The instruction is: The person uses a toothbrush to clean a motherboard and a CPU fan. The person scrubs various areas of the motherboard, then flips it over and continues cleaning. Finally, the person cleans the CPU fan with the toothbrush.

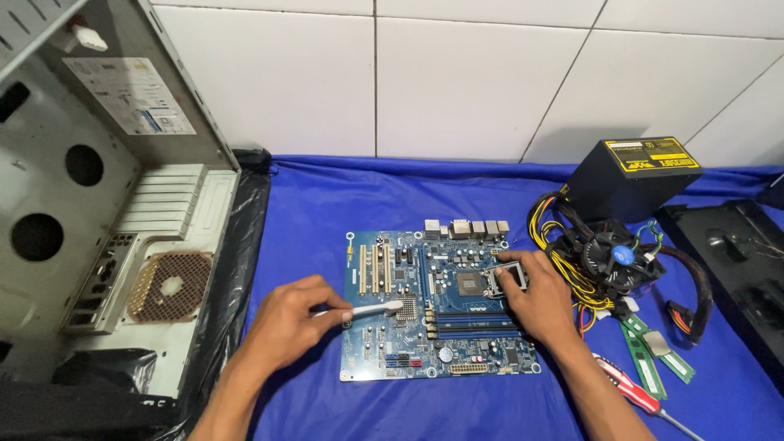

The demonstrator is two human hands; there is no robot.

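The motherboard [437,306] lies flat, component side up, on the blue-covered counter [327,204], leaving both hands free. The left hand [290,318] grips a white brush [371,309], its bristles on the board's heatsink. The right hand [535,294] pinches the processor socket frame [505,278], steadying the board. An open case [106,204] stands left; a power supply [633,175], cooler fan [616,260], memory sticks [653,355] and red screwdriver [633,392] lie right. White tiles [457,73] back the counter.

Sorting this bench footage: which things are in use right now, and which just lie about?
In use: motherboard, white brush in left hand, socket latch under right hand.

Lying about: power supply, cooler fan, memory sticks, screwdriver, computer case.
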